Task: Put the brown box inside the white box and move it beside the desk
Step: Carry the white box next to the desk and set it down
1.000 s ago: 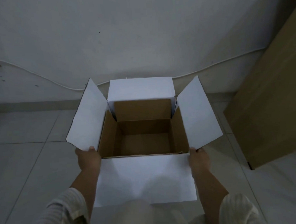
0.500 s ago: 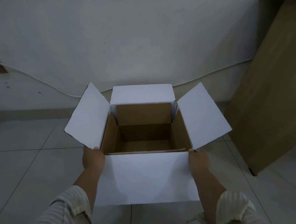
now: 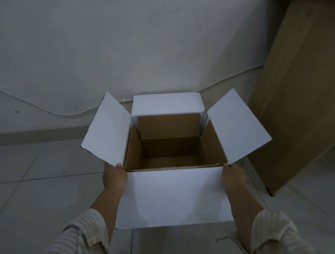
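Two hands, left (image 3: 114,176) at 9 o'clock, right (image 3: 233,175) at 3, grip the white box (image 3: 173,197), brown box (image 3: 173,143) inside, table (image 3: 298,95) at 2.

We see the white box (image 3: 173,195) open-topped between spread flaps; the desk (image 3: 298,95) blocks the right, the wall (image 3: 122,52) behind.

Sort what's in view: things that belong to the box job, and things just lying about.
Job: open white cardboard box; brown cardboard box nested inside it; tan wooden desk panel; left hand; right hand.

Lying about: white cable along the wall.
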`<state>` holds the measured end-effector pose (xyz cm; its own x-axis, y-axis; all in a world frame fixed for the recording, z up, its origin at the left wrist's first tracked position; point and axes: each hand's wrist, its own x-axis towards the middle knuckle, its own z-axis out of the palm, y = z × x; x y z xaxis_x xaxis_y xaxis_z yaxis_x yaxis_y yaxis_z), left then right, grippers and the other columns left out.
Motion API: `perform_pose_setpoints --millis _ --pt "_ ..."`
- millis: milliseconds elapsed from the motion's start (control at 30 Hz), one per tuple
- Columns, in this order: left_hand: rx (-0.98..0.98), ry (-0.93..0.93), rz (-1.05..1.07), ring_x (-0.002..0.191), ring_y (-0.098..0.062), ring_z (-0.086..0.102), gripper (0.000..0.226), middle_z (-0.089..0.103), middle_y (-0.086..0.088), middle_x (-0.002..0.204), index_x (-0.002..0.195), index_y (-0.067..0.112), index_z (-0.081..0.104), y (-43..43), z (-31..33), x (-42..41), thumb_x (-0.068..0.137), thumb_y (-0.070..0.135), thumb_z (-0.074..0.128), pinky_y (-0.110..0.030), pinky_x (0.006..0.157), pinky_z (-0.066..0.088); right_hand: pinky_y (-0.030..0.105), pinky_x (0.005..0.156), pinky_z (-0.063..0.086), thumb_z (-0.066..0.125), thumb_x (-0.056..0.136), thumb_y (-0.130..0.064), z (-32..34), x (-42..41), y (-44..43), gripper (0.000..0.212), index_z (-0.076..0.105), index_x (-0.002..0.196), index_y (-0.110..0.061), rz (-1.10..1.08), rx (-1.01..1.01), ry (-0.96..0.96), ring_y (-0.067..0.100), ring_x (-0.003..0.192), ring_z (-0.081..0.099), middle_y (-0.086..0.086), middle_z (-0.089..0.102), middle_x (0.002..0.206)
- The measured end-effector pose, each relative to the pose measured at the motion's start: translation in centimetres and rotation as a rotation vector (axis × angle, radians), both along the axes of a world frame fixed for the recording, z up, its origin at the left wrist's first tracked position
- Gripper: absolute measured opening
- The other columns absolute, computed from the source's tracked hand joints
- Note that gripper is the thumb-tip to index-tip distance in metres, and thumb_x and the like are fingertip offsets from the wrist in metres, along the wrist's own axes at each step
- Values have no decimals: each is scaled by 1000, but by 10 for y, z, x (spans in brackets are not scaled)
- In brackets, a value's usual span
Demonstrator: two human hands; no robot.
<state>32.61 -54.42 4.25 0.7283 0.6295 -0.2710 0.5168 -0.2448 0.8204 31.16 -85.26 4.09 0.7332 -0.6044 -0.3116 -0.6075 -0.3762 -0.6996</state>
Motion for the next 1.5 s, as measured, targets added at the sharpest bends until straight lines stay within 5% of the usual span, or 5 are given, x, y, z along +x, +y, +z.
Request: perform_pose_setpoints --millis 300,433,633,833,1500 --pt "-84 -76 30 115 -41 54 40 56 -22 130 134 3 40 -26 -9 10 96 14 47 -44 98 43 48 100 44 56 92 -29 -9 8 -10 51 45 136 -6 -122 16 -82 37 121 50 19 47 133" --pt "-137 -242 182 128 -36 48 69 41 -16 147 150 18 13 -31 -7 3 94 12 53 -44 103 41 49 105 42 65 87 -22 -13 1 -1 51 46 132 -7 -165 -63 -183 34 126 44 18 44 137" --pt "443 -322 8 148 -37 9 84 -2 -17 162 152 7 1 -48 2 -4 91 18 58 -52 119 20 46 113 31 56 92 -31 -18 -1 8 41 53 131 -16 291 -394 -184 33 138 31 12 40 147" --pt "937 -59 -706 150 -33 -6 57 1 -11 163 152 19 22 -61 -20 -15 99 35 36 -52 118 -1 46 120 12 40 97 -43 -21 2 6 47 44 140 -24 527 -491 -42 30 148 14 6 30 156" --pt "804 48 -762 150 -32 -2 52 6 -9 163 151 29 21 -116 -33 -1 101 37 33 -49 119 -2 44 113 32 51 94 -37 -13 19 -50 35 55 123 -19 531 -471 -2 29 130 39 10 50 134"
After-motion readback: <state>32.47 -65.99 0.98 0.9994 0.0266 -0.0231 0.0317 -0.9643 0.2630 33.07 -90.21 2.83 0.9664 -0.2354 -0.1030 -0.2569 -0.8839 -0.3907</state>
